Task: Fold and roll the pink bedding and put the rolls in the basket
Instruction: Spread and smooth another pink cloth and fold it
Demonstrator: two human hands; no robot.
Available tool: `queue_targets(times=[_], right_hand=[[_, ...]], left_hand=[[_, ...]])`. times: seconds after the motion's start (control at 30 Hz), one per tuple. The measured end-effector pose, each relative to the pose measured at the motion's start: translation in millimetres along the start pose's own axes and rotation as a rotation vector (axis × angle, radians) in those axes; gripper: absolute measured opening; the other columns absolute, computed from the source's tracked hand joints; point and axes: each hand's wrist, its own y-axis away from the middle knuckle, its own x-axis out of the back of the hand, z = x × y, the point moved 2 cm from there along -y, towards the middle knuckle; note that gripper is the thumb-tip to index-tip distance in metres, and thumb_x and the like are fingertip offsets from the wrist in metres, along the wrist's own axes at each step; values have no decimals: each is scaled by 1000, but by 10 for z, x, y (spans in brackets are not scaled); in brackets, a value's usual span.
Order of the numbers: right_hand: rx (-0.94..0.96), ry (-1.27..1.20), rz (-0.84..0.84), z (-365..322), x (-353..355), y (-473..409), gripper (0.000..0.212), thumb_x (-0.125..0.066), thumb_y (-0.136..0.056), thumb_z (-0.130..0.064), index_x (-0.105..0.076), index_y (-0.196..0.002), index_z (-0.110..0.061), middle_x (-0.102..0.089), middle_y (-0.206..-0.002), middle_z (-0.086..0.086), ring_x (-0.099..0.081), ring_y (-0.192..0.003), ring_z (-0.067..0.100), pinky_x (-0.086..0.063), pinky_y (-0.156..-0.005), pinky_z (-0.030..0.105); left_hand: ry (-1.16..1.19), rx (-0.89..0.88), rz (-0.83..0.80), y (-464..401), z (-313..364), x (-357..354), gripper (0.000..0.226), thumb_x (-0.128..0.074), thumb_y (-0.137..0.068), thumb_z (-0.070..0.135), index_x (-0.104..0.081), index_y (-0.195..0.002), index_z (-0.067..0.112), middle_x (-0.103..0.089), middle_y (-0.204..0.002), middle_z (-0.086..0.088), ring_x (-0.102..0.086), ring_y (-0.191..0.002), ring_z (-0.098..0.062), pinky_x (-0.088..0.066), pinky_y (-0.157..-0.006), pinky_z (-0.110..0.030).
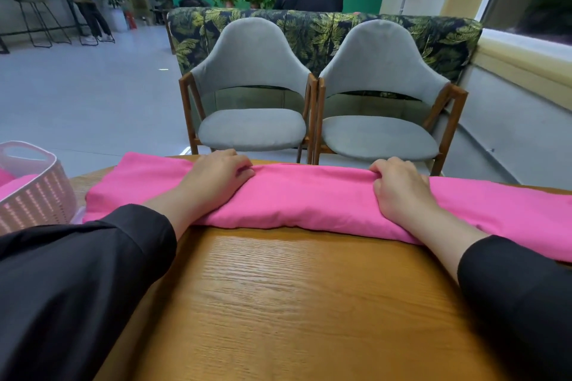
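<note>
A long band of bright pink cotton bedding [309,198], folded flat, was seen lying across the far part of a glossy orange-brown wooden tabletop [294,297]. The left hand [216,175] was laid on top of it with fingers curled over the far edge, and the right hand [399,184] was pressed on it further along, its fingers bunching a ridge of cloth there. Both hands were closed on the fabric.

The folding appeared to be done; the rolling was judged to be barely begun or not begun. Beyond the left hand, at the tabletop's corner, a pale pink woven plastic basket [34,195] was seen, with pink cloth already inside, so some rolls were judged to be stowed.

The far edge of the tabletop lay just past the fingertips, so little room was left forward. Between the bedding and the person, a wide bare stretch was left for rolling. Past the right hand, the bedding ran out of view.
</note>
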Motion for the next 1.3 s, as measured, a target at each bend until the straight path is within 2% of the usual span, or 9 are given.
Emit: queue_targets(times=[0.17, 0.27, 0.4, 0.5, 0.63, 0.83, 1.03, 1.2, 1.3], right_hand=[[80, -38, 18, -40, -40, -258, 30, -41, -97, -13, -62, -113, -27, -58, -113, -1, -47, -112, 24, -34, -91, 43], [114, -25, -36, -115, -72, -491, 34, -39, -97, -12, -63, -110, -32, -59, -116, -3, -45, -114, 22, -28, -88, 40], [137, 82, -88, -369, -78, -623, 40, -41, -99, -13, -61, -126, -35, -55, -128, -1, -43, -123, 26, -32, -99, 47], [153, -55, 35, -581, 13, -384, 34, -47, -99, -20, -61, -128, -31, -54, -131, -1, -46, -124, 25, -34, -99, 47], [20, -235, 137, -453, 174, 308, 33, -43, -100, -41, -63, -123, -28, -55, -131, -2, -47, -124, 22, -33, -101, 48], [-224, -146, -118, -8, 96, 603, 60, -27, -101, -58, -35, -153, -28, -23, -164, -1, -18, -152, 21, -10, -119, 62], [-94, -267, -74, 65, 79, 162, 55, -37, -102, -51, -53, -138, -12, -54, -143, 13, -51, -127, 33, -41, -107, 47], [52, -281, -218, 23, 39, -131, 51, -35, -101, -57, -55, -137, -28, -58, -140, 4, -55, -122, 26, -45, -101, 43], [51, -290, -183, 34, 3, -208, 53, -33, -100, -62, -58, -133, -28, -63, -133, 5, -57, -118, 27, -46, -98, 43]], left_hand=[[-38, 44, -3, 111, 70, 43, 21, -48, -100, 41, -59, -95, 24, -67, -98, 1, -61, -90, -23, -43, -71, -35], [-122, 81, -80, 168, 148, 112, 31, -46, -97, 57, -51, -87, 28, -61, -87, 6, -56, -82, -22, -42, -67, -35], [-142, 66, -249, 133, 185, 236, 43, -49, -93, 66, -47, -74, 27, -53, -75, 9, -49, -69, -12, -41, -64, -35], [-112, 90, -244, 129, 195, 238, 43, -51, -95, 60, -46, -69, 26, -51, -71, 7, -46, -67, -12, -33, -60, -34], [-58, 124, -259, 160, 242, 253, 41, -52, -96, 56, -51, -69, 24, -54, -72, 5, -48, -68, -13, -32, -59, -34], [10, 182, -276, 262, 348, 264, 38, -55, -94, 57, -59, -73, 25, -60, -74, 4, -54, -72, -15, -36, -59, -32], [86, 222, -322, 389, 439, 279, 39, -55, -94, 57, -63, -77, 23, -64, -76, 1, -59, -75, -19, -43, -66, -33], [148, 307, -251, 473, 523, 260, 41, -56, -93, 55, -64, -76, 19, -65, -75, -1, -59, -73, -21, -39, -60, -33], [197, 331, -279, 508, 560, 277, 40, -59, -92, 53, -67, -77, 16, -66, -75, -2, -61, -73, -21, -43, -60, -34]])
